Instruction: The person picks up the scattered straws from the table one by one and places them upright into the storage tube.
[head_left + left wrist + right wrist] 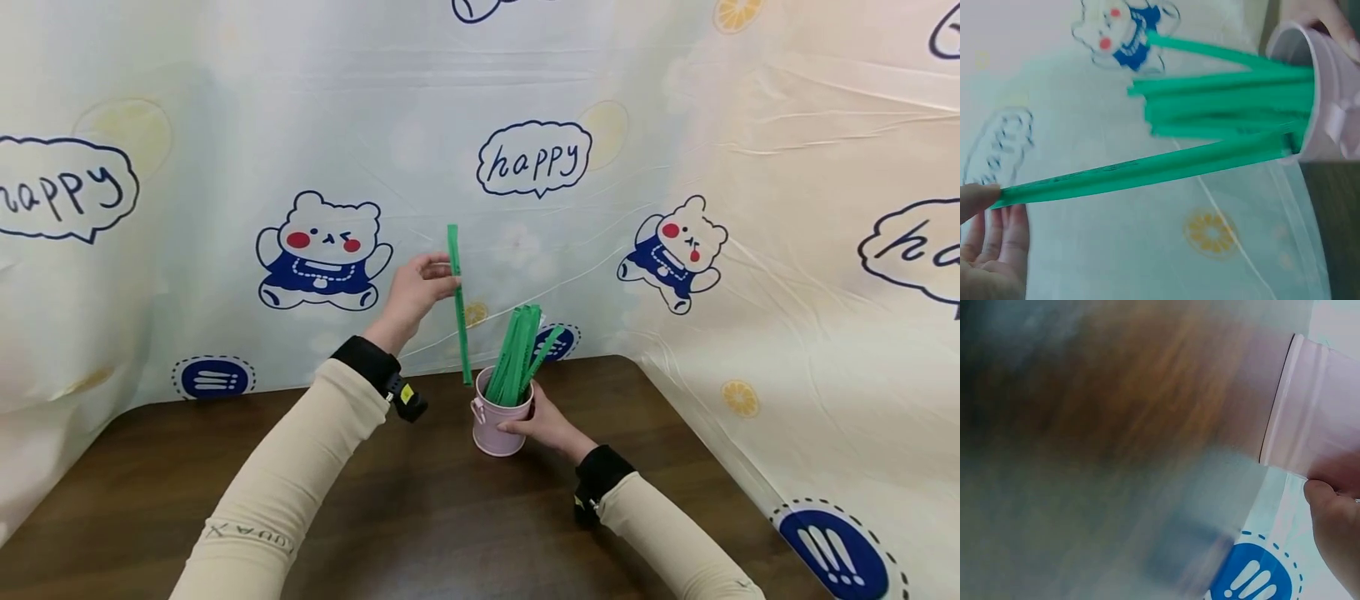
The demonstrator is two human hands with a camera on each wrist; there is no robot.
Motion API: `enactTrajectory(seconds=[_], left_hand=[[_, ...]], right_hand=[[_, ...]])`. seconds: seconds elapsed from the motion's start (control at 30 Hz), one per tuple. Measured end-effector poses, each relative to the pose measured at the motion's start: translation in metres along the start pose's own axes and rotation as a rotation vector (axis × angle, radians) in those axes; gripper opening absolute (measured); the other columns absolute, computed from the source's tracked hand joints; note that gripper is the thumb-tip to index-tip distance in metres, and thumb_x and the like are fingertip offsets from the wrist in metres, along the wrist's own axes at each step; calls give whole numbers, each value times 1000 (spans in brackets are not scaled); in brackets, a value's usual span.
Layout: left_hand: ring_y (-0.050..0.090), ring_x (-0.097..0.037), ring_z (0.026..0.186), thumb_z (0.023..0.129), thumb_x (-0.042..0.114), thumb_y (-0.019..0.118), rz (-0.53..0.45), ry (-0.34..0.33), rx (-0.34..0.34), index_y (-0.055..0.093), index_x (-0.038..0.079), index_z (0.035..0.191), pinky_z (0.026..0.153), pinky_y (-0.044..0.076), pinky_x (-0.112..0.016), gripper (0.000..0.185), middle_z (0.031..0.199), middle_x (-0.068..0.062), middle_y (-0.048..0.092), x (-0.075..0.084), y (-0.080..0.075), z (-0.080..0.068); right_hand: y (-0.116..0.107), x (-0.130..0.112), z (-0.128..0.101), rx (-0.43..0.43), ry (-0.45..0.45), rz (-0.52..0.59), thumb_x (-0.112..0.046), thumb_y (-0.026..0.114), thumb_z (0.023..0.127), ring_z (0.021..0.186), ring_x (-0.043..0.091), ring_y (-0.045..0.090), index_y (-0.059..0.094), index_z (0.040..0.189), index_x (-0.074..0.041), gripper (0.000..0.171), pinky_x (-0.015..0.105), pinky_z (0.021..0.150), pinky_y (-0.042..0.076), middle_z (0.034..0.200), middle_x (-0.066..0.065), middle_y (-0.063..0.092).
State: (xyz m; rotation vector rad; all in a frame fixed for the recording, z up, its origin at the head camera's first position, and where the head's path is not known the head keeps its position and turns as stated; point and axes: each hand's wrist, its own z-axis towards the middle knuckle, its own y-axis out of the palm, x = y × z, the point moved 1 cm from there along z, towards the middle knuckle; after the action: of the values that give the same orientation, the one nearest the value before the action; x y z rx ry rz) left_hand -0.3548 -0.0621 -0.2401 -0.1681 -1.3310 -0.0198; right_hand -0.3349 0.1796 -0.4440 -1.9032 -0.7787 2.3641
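My left hand (420,293) pinches a long, narrow green stick-shaped packet (459,321) between thumb and fingers. This packet hangs nearly upright, its lower end close to the bucket's rim, and dark print runs along it in the left wrist view. A small pink bucket (497,432) stands on the table with several more green packets (517,354) upright inside, one leaning out to the right. My right hand (553,427) grips the bucket from its right side, thumb across the front; its other fingers are mostly hidden behind. In the right wrist view, the thumb (1332,519) lies against the pink wall.
The brown wooden table (420,525) ends just behind the bucket. A pale sheet (420,108) printed with bears and speech bubbles hangs at the back and along the right side. The bucket has a small handle lug (477,409) on its left.
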Motion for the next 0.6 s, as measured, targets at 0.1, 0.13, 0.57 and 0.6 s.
enactTrajectory(seconds=[0.1, 0.13, 0.57, 0.6], left_hand=[[63, -24, 113, 98, 2, 63, -20, 71, 24, 53, 1, 142, 109, 53, -46, 45, 129, -20, 62, 2, 16, -1], [63, -27, 114, 98, 1, 64, -22, 89, 23, 54, 1, 141, 109, 53, -47, 45, 128, -21, 62, 1, 21, -1], [65, -38, 119, 98, 3, 64, 171, 142, -157, 57, 1, 138, 102, 56, -47, 41, 127, -26, 67, -58, 73, -11], [65, -38, 118, 98, 2, 64, 179, 145, -161, 57, 0, 138, 102, 56, -47, 40, 127, -27, 67, -61, 75, -11]], right_hand=[[0, 2, -1, 4, 10, -4, -13, 82, 87, 138, 41, 49, 20, 157, -6, 94, 60, 118, 40, 152, 24, 44], [0, 2, -1, 8, 13, -4, -13, 82, 87, 138, 41, 49, 20, 157, -6, 94, 60, 118, 40, 151, 24, 44], [-1, 4, 2, -20, 0, 17, -14, 81, 88, 138, 37, 49, 19, 158, -9, 94, 58, 119, 40, 153, 22, 44], [-1, 4, 3, -20, 2, 21, -14, 81, 88, 139, 37, 48, 19, 158, -10, 94, 58, 120, 40, 153, 21, 44]])
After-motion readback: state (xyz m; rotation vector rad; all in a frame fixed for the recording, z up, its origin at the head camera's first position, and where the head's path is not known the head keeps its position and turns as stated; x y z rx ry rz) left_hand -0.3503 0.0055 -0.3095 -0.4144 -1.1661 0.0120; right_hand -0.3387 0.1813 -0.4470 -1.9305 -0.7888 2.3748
